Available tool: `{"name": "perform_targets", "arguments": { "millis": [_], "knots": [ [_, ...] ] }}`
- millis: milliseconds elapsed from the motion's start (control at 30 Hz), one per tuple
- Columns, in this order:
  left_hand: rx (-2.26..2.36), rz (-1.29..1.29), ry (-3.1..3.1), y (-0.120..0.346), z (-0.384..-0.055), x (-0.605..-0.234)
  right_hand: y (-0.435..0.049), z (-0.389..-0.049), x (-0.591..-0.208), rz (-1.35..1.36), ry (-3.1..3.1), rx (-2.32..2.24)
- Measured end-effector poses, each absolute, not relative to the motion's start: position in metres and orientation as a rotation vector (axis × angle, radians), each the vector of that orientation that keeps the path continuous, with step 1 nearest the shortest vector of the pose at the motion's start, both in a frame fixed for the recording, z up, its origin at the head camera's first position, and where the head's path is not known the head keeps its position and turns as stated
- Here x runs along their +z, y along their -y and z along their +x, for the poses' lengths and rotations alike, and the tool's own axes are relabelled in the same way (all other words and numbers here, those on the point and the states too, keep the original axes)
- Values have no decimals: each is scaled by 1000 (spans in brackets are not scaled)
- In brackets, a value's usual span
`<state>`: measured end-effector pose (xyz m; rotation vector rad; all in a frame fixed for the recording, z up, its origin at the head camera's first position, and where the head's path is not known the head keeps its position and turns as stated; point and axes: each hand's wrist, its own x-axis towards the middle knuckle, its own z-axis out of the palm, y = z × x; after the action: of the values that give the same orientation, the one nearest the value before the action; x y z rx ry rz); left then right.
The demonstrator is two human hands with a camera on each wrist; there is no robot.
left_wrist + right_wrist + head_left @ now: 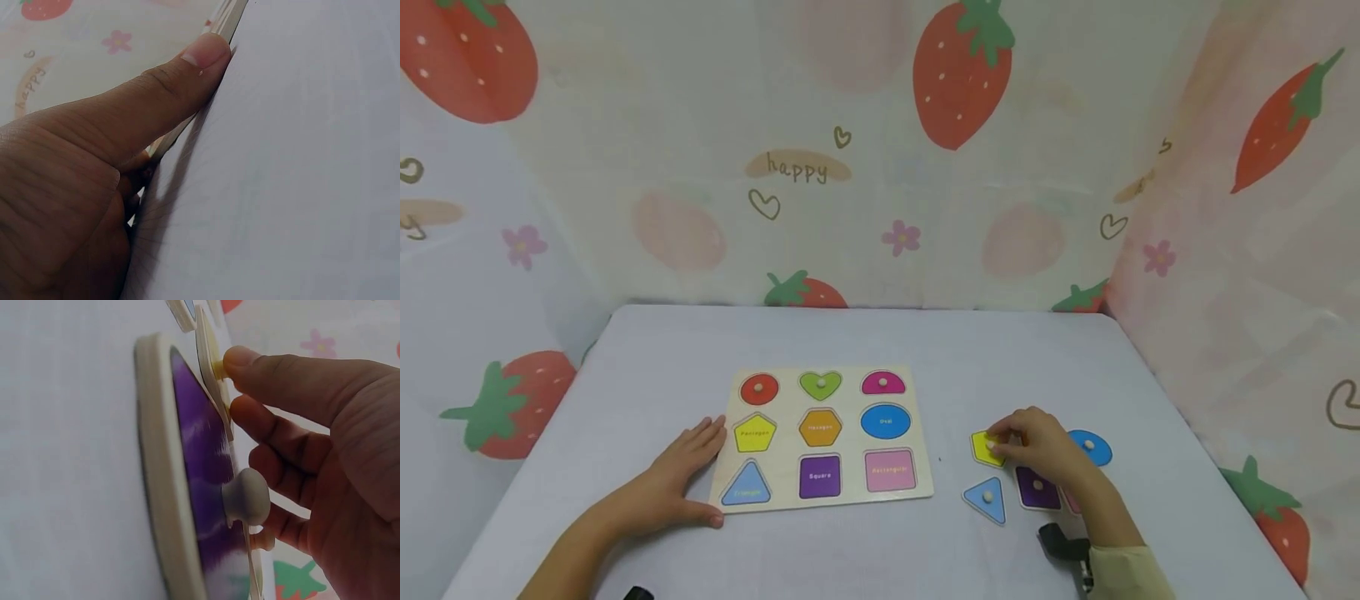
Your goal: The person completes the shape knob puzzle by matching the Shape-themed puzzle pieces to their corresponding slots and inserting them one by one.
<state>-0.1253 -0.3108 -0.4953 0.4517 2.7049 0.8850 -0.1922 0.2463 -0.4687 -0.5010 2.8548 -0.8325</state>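
A wooden shape puzzle board [784, 467] lies on the table, left of centre. My left hand [673, 475] rests along its left edge, fingers extended, with the thumb [181, 78] against the board's edge in the left wrist view. To the right of the board, my right hand [1037, 446] pinches the knob of a yellow pentagon puzzle piece [981, 450] between thumb and fingers. Close by that hand lie a light blue triangle piece [982, 503], a purple square piece [200, 444] with a pale knob, a blue oval piece [1099, 451] and a partly hidden pink piece [1071, 500].
Knobbed pieces sit in the board's back row: a red circle [760, 389], a green heart [821, 386] and a magenta half-circle [883, 383]. The lower two rows show printed, labelled recesses. A strawberry-patterned curtain [865, 217] stands behind the white table [700, 342].
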Motion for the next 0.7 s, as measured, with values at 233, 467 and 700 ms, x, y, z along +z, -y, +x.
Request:
{"name": "perform_targets", "arguments": {
  "millis": [233, 467, 700],
  "knots": [
    [895, 445, -2694, 307, -123, -498, -250, -193, -475, -496, -2874, -796],
    [886, 457, -2709, 307, -121, -497, -249, -192, -479, -471, -2871, -807],
    [877, 456, -2721, 307, -122, -493, -245, -192, -478, -494, -2879, -798]
  ]
}}
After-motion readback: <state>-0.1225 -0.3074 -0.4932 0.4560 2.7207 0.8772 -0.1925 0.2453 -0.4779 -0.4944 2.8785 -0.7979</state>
